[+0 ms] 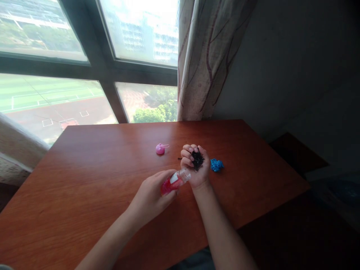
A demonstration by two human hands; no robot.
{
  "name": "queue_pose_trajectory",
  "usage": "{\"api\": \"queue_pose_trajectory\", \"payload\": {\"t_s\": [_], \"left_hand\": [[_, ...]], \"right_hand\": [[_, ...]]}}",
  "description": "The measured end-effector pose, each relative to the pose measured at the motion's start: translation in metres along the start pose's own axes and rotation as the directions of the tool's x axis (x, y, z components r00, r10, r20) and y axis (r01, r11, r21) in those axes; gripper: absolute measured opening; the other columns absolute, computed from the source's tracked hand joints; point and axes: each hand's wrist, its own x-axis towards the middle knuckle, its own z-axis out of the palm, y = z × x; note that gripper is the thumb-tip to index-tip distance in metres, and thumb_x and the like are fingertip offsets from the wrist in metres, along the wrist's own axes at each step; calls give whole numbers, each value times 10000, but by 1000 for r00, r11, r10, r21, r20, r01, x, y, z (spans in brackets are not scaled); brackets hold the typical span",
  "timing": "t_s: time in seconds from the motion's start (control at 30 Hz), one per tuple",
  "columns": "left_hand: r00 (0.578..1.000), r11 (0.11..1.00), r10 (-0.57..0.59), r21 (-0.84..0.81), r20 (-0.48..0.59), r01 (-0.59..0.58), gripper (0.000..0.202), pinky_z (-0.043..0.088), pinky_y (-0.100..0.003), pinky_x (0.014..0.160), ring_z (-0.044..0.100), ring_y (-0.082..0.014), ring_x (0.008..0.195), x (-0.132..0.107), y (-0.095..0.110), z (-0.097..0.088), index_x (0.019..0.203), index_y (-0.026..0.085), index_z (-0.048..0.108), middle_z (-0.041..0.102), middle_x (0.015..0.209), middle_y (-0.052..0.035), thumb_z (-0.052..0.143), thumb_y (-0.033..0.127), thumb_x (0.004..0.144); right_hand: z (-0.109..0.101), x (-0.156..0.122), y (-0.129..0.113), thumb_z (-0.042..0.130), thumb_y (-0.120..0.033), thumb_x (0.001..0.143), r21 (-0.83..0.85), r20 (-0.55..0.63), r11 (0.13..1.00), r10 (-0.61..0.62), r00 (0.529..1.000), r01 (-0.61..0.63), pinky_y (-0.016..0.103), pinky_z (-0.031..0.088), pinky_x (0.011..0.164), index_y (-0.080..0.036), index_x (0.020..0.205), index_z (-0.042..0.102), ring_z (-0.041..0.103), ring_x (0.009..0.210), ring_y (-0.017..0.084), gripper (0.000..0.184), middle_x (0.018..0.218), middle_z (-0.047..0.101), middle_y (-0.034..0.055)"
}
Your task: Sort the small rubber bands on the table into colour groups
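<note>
Left hand (150, 197) closed round red bottle (174, 181), tilted, mouth at heel of right hand (197, 170) — palm up, cupping black clump (197, 160). Keep palm cupped, mouth close — fewer spills, likely. Blue clump (216, 165) just beside; pink cap (160, 149) farther on table (98, 180).

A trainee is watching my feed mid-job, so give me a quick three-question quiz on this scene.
1. True or false: the left hand holds the red bottle.
2. What lies in the palm of the right hand? A) a black clump B) a coin C) a key
3. Fill in: the crumpled thing on the table, just right of that hand, is coloured ____.

Key: 1 true; 2 A; 3 blue.
</note>
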Motion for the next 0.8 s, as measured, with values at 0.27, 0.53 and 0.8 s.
{"api": "queue_pose_trajectory", "payload": {"t_s": [0.27, 0.53, 0.8], "left_hand": [[1000, 1000, -4, -6, 5, 4, 193, 480, -276, 809, 659, -196, 886, 1, 0, 0, 1019, 204, 609, 699, 971, -45, 579, 203, 829], [1000, 1000, -11, -12, 12, 11, 195, 468, -268, 798, 651, -190, 885, 1, 0, 0, 1027, 208, 598, 693, 981, -39, 578, 206, 833], [1000, 1000, -17, -9, 11, 17, 185, 467, -269, 794, 654, -193, 886, 0, 0, 0, 1010, 208, 600, 695, 982, -43, 572, 201, 827]], "right_hand": [[-5, 1, -3, 591, -224, 866, 37, -18, 999, 13, 1000, -13, 127, 418, 451, -212, 791, 481, 448, 609, 79, 134, 735, 460, -38], [-6, 4, -7, 618, -151, 798, 45, -52, 997, 61, 997, -59, 102, 469, 508, -207, 820, 510, 481, 610, 51, 124, 729, 504, -54], [-3, 4, -5, 605, -144, 775, -41, -137, 998, 32, 990, -38, 78, 445, 469, -191, 907, 621, 526, 628, 56, 141, 725, 551, -34]]}}
